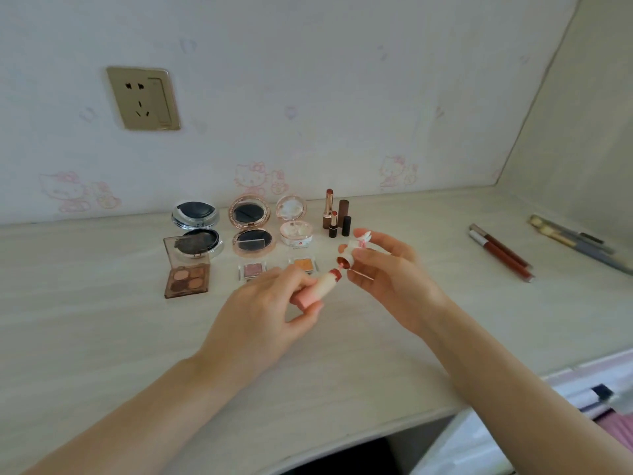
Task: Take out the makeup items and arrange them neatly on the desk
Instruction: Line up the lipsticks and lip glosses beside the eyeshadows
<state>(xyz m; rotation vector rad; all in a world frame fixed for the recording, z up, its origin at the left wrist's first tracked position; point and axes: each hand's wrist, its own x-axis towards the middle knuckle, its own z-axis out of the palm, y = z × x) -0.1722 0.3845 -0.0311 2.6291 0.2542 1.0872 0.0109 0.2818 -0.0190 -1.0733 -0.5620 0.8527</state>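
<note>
My left hand (265,303) grips a pink lip-gloss tube (318,286) above the desk (102,320), its red neck pointing up and right. My right hand (387,269) pinches the tube's cap (354,250), which has a white bow on top; cap and tube are apart by a small gap. Behind them stand open compacts: a silver one (196,224), a rose-gold one (251,226) and a white one (294,222). An open eyeshadow palette (186,269), two small single shadows (252,270) (303,264) and upright lipsticks (334,214) are lined up.
Two red lip-gloss tubes (501,253) and some brushes or pens (579,243) lie at the right on the desk. A wall socket (144,97) is on the back wall. The desk's front edge curves at the lower right, with a pink-and-white thing (599,399) beyond.
</note>
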